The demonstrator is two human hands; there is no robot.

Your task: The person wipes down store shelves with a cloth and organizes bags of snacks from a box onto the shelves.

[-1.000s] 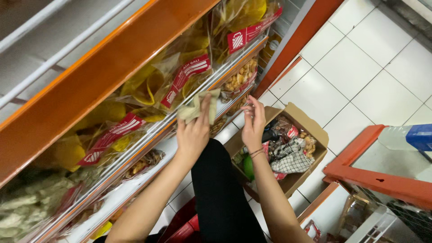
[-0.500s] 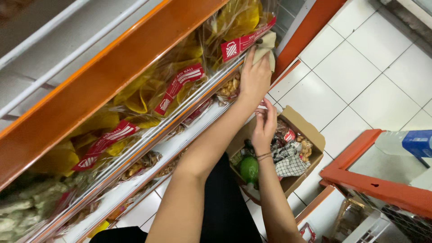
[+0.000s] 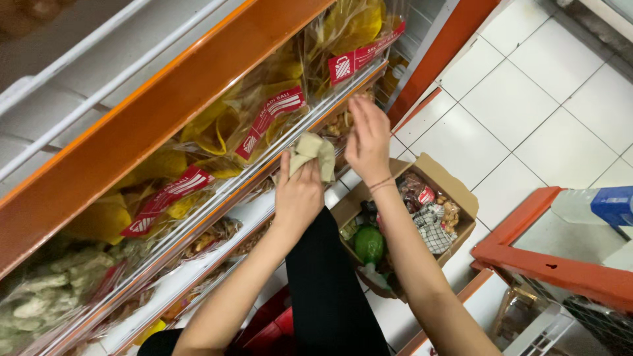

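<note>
The left hand (image 3: pixel 300 194) holds a crumpled beige cloth (image 3: pixel 312 153); its fingers are closed round the lower part of the wad, and the rest sticks up past the fingertips towards the shelf edge (image 3: pixel 217 198). The cloth sits just off that edge, at or nearly at the metal rail, and I cannot tell whether it touches it. It has no clear long axis, being bunched, though the free fold leans up and to the right.

The right hand (image 3: pixel 368 142) is just to the right of the cloth, close but apart from it. Its fingers are spread loosely and hold nothing, the fingertips (image 3: pixel 362 105) pointing up at the same shelf edge, near the clear bags (image 3: pixel 264 125) with red labels and yellow contents that stand on the shelf above. So the left hand is the one on the cloth, and the shelf edge lies straight ahead of both hands, the right one reaching slightly further along it.

Below the shelf edge and to the right of both forearms, an open cardboard box (image 3: pixel 461 198) stands on the white tiled floor (image 3: pixel 527 118), filled with small packets, a checked rag and something green. An orange frame (image 3: pixel 560 270) lies further right of the box.
</note>
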